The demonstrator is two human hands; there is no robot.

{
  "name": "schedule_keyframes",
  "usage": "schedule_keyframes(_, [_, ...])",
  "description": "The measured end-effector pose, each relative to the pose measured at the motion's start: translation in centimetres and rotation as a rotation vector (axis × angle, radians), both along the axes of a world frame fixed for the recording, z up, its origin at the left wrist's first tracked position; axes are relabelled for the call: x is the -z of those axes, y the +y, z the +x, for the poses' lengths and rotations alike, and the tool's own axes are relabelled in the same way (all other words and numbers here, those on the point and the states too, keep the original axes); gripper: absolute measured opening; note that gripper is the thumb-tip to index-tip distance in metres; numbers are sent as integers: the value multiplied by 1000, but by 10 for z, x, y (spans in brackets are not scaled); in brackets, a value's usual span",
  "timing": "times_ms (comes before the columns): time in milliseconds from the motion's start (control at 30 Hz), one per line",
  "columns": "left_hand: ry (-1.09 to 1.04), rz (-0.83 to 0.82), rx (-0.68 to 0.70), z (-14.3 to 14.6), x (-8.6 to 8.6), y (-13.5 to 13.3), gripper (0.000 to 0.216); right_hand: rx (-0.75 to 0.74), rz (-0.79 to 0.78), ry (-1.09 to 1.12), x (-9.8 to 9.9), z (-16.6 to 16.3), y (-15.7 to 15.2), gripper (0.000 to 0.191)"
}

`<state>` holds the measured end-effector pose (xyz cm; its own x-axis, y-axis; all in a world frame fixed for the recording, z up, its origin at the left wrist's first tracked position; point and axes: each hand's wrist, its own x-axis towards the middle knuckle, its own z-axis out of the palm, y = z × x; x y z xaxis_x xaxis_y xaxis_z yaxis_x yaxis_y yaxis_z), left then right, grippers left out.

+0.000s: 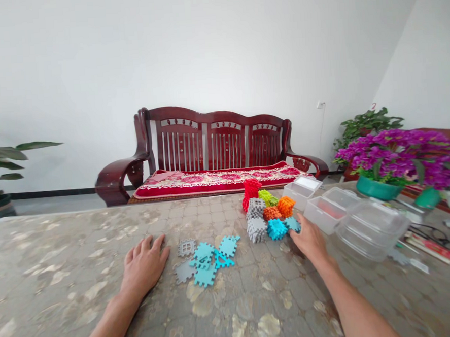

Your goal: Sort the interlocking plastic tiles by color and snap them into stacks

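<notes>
My left hand [146, 262] lies palm down on the table, fingers stretched out, holding nothing. To its right is a loose spread of flat interlocking tiles with toothed edges: teal square tiles [205, 275], a blue triangle-frame tile [223, 260], a grey window tile [186, 247] and a plain grey tile [184, 271]. My right hand [309, 239] has its thumb and fingers around a small stack of teal tiles [292, 224]. Beside that stand stacks of blue tiles [277, 229], grey tiles [256, 229], orange tiles [286, 206], green tiles [268, 198] and red tiles [251, 191].
Clear plastic boxes [371, 228] stand right of my right hand. Beyond them are purple flowers in a green pot [378, 187], with glasses [439, 239] nearby. A wooden bench [223, 133] faces me across the patterned table [63, 260].
</notes>
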<state>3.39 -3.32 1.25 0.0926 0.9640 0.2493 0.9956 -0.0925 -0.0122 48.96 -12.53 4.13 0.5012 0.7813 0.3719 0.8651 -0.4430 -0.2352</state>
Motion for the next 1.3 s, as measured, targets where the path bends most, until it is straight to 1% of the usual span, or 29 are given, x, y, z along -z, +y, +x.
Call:
schedule_keyframes(100, [-11,-1,8,0,0,0,51,20,54,-18,-5,-1,-3,57])
schedule_keyframes(167, [-20,-2,9,0,0,0,51,5,118,-26,-8,-4,-4,56])
schedule_keyframes(267, [-26,-5,4,0,0,0,51,-75,216,-9,-10,-10,-3,54])
schedule_keyframes(333, [-28,-3,5,0,1,0,51,-151,241,10,-9,-14,-2,50])
schedule_keyframes(433, [-30,0,10,-1,1,1,51,-229,229,39,-8,-20,0,45])
schedule_keyframes(800, [-26,-5,8,0,-1,-1,51,-278,131,-13,-10,-32,-4,41])
schedule_keyframes(867, [-26,-5,8,0,-1,0,51,-260,160,-5,-11,-29,-4,40])
schedule_keyframes(967, [-18,-1,8,0,0,0,51,-148,206,13,-12,-17,-4,42])
schedule_keyframes(1033, [-14,6,10,-1,1,1,52,-60,179,27,-11,-7,-6,45])
schedule_keyframes(1100, [-13,11,12,-1,1,1,52,-5,130,44,-8,1,-6,46])
schedule_keyframes(1200, [-13,5,12,-1,2,1,53,22,81,58,-2,8,-6,45])
schedule_keyframes(1300, [-12,4,18,-2,3,2,53,5,66,61,3,9,-5,45])
